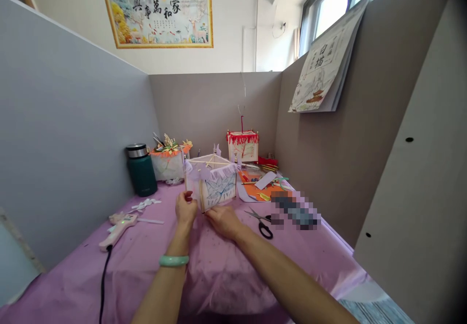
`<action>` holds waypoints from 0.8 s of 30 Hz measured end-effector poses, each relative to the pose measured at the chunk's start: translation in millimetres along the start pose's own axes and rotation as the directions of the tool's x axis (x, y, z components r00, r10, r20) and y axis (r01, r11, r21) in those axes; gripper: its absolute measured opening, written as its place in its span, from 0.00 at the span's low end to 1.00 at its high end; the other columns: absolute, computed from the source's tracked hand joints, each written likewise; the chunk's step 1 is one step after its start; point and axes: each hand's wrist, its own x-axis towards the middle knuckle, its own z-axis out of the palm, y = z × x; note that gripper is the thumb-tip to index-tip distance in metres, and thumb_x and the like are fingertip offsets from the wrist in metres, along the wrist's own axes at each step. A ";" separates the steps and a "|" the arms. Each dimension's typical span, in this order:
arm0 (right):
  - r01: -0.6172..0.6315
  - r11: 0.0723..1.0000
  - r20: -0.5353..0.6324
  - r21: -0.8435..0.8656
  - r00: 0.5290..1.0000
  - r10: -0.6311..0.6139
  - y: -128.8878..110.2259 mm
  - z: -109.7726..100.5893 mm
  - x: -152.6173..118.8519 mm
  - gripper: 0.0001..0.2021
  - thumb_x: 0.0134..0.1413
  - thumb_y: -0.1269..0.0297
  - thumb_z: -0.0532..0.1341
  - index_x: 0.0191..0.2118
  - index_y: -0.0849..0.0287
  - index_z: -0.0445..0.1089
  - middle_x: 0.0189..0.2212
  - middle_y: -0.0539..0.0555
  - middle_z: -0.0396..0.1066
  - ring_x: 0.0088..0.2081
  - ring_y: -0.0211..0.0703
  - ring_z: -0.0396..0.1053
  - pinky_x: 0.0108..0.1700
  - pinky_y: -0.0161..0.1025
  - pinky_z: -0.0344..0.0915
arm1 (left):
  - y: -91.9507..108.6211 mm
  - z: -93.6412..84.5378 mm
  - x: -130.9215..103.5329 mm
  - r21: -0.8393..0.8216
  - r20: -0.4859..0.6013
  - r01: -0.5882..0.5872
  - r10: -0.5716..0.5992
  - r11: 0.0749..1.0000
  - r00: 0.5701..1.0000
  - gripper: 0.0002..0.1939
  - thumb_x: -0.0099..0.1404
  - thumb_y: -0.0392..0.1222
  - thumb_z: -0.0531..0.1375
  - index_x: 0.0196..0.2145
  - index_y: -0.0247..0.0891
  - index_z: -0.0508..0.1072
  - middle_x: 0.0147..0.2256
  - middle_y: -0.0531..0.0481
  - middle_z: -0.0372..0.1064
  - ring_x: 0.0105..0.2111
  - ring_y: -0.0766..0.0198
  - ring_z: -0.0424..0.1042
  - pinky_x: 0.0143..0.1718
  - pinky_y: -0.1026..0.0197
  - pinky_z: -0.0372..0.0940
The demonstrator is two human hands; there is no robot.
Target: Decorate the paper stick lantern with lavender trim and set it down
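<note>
A paper lantern (219,190) with a wooden-stick frame, purple fringe along its top edge and a blue line drawing on one panel stands over the middle of the table. My left hand (185,211) grips its left side, fingers curled at the panel. At the bottom edge, my right hand (223,221) holds the lantern with its fingertips, which are partly hidden beneath it. Black-handled scissors (264,225) lie to the right of my right hand. Left of my left hand rests a pink glue gun (119,231) with a black cord.
A pink cloth (146,265) covers the table. At the back stand a dark green bottle (141,171), a decorated white container (166,164) and a red-fringed lantern (242,146). Orange paper (251,180) and scraps lie right. Grey partitions (215,105) enclose the table; a calendar (324,66) hangs right.
</note>
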 end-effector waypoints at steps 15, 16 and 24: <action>-0.588 0.694 -0.184 0.416 0.693 0.697 59.4 -8.0 2.5 0.21 0.54 0.70 0.53 0.54 0.65 0.63 0.48 0.61 0.68 0.49 0.46 0.66 0.49 0.40 0.61 | 28.1 -13.8 -17.9 0.474 0.111 -0.216 0.185 0.853 0.976 0.08 0.60 0.45 0.56 0.34 0.39 0.70 0.32 0.47 0.70 0.32 0.60 0.69 0.27 0.63 0.54; -0.557 0.711 -0.169 0.429 0.724 0.669 58.9 -8.2 2.2 0.19 0.54 0.70 0.53 0.53 0.62 0.64 0.47 0.58 0.70 0.47 0.44 0.66 0.49 0.38 0.62 | 26.1 -15.7 -15.2 0.463 0.083 -0.189 0.170 0.866 0.982 0.09 0.60 0.45 0.55 0.35 0.39 0.71 0.33 0.47 0.71 0.32 0.59 0.69 0.28 0.63 0.55; -0.251 0.936 -0.399 0.248 0.854 0.335 19.6 -7.4 5.9 0.22 0.58 0.69 0.52 0.58 0.59 0.60 0.46 0.58 0.68 0.46 0.44 0.65 0.47 0.38 0.63 | -8.0 -22.3 8.2 0.061 -0.126 0.212 -0.203 0.975 0.971 0.17 0.56 0.41 0.56 0.42 0.36 0.74 0.36 0.45 0.74 0.36 0.55 0.71 0.38 0.57 0.63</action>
